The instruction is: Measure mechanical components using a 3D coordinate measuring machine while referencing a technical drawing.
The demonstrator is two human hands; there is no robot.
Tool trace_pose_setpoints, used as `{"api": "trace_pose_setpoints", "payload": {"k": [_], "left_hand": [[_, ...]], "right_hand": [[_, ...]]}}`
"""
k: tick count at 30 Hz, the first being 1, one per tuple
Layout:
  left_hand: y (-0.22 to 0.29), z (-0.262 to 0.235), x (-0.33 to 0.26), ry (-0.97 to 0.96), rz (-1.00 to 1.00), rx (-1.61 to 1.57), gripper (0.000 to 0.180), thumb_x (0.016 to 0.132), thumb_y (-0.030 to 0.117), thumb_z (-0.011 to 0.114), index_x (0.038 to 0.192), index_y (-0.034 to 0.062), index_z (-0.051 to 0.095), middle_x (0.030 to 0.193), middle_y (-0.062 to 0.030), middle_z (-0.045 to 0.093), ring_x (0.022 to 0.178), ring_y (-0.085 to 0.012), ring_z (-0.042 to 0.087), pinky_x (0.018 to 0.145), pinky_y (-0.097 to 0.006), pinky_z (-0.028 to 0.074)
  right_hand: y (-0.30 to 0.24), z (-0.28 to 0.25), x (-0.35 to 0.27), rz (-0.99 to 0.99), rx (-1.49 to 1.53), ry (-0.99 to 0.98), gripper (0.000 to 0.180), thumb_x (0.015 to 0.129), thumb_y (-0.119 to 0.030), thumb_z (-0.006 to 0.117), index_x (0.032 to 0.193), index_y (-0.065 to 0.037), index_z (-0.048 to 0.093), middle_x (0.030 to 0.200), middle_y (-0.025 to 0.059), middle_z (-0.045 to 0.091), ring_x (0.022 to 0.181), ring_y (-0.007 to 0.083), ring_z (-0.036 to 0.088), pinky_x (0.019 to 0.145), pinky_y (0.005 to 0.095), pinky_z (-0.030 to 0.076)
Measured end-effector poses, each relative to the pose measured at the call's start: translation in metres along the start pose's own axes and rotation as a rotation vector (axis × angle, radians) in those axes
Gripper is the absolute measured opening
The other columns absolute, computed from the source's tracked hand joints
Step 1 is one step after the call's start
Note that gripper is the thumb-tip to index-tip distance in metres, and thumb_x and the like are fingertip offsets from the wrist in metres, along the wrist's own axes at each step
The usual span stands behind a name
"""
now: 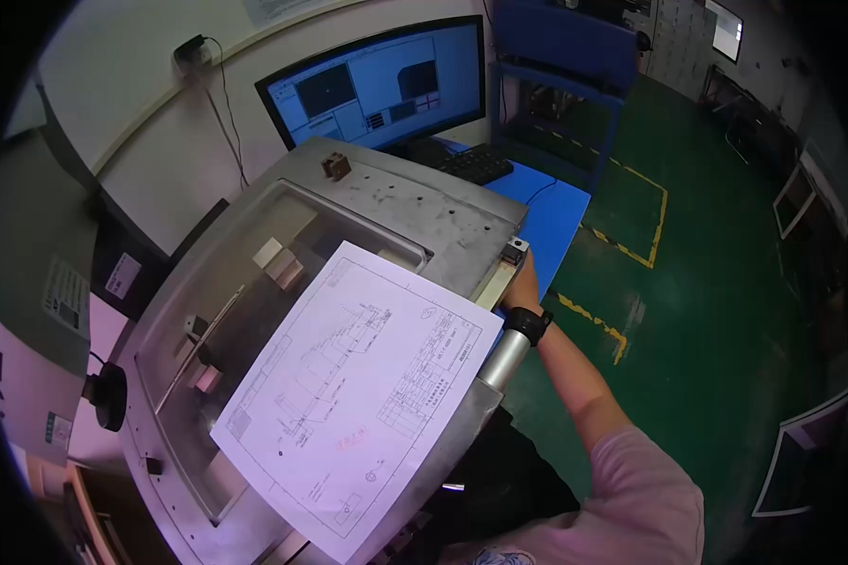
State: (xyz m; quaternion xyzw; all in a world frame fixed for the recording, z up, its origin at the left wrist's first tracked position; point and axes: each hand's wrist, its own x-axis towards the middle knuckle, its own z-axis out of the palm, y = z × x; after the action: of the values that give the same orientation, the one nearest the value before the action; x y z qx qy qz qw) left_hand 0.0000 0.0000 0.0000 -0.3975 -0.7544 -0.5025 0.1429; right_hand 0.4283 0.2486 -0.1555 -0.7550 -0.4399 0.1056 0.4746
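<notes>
One sheet [358, 391] is laid on the worktop [386, 209], bare metal [462, 240] beyond; at the right edge, opening and hold of the right hand [526, 287] cannot be told; left hand unseen.

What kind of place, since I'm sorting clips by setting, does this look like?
Probably an industrial workshop or inspection room: a technical drawing lies across a large metal-framed table with a clear panel set in it, and the room has a yellow-marked green floor.

A workshop, shown by its green floor [707, 282], yellow floor lines [665, 215], metal machine table [377, 188] and technical drawing [353, 400].
</notes>
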Motion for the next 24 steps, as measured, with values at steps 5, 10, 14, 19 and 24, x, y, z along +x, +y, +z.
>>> {"api": "trace_pose_setpoints", "payload": {"k": [5, 10, 14, 19, 24], "left_hand": [[-0.003, -0.002, -0.001, 0.004, -0.002, -0.004, 0.021, 0.083, 0.013, 0.054, 0.094, -0.0025, 0.06, 0.093, -0.0138, 0.059, 0.084, -0.0229, 0.055, 0.076, -0.031, 0.045], [-0.004, -0.005, 0.0, 0.002, -0.024, -0.04, 0.021, 0.083, 0.013, 0.055, 0.095, -0.0024, 0.06, 0.093, -0.0139, 0.059, 0.084, -0.0229, 0.055, 0.076, -0.031, 0.045], [-0.006, -0.003, -0.001, -0.007, 0.019, 0.019, 0.021, 0.082, 0.014, 0.055, 0.095, -0.0025, 0.06, 0.093, -0.0134, 0.06, 0.083, -0.0222, 0.055, 0.074, -0.031, 0.045], [-0.022, 0.0, 0.0, 0.007, 0.048, -0.03, 0.022, 0.083, 0.016, 0.055, 0.094, -0.0015, 0.06, 0.091, -0.0114, 0.06, 0.081, -0.0199, 0.055, 0.067, -0.028, 0.047], [-0.023, -0.001, 0.002, 0.021, 0.061, 0.002, 0.025, 0.084, 0.022, 0.053, 0.093, 0.0012, 0.061, 0.088, -0.01, 0.06, 0.075, -0.0188, 0.055, 0.061, -0.026, 0.047]], "right_hand": [[-0.005, -0.005, -0.004, -0.022, -0.036, -0.013, 0.062, 0.069, -0.019, 0.064, 0.12, 0.002, 0.037, 0.127, 0.0178, 0.032, 0.121, 0.0351, 0.026, 0.094, 0.0392, 0.033], [-0.005, -0.004, -0.009, -0.036, -0.029, -0.003, 0.056, 0.069, -0.021, 0.063, 0.116, 0.0, 0.042, 0.128, 0.0174, 0.031, 0.121, 0.0358, 0.026, 0.094, 0.0391, 0.033], [0.0, -0.004, -0.011, -0.088, -0.038, 0.022, 0.053, 0.067, -0.021, 0.064, 0.114, -0.004, 0.047, 0.129, 0.0165, 0.03, 0.12, 0.037, 0.027, 0.096, 0.0427, 0.03], [0.001, -0.013, -0.011, -0.414, -0.399, 0.416, 0.036, 0.066, -0.017, 0.061, 0.101, -0.007, 0.054, 0.118, 0.0146, 0.043, 0.11, 0.0336, 0.04, 0.09, 0.0464, 0.033], [0.017, -0.052, -0.049, -0.115, 0.55, 0.126, 0.023, 0.082, -0.023, 0.047, 0.073, -0.002, 0.052, 0.066, 0.0071, 0.052, 0.066, 0.0175, 0.051, 0.06, 0.027, 0.038]]}}
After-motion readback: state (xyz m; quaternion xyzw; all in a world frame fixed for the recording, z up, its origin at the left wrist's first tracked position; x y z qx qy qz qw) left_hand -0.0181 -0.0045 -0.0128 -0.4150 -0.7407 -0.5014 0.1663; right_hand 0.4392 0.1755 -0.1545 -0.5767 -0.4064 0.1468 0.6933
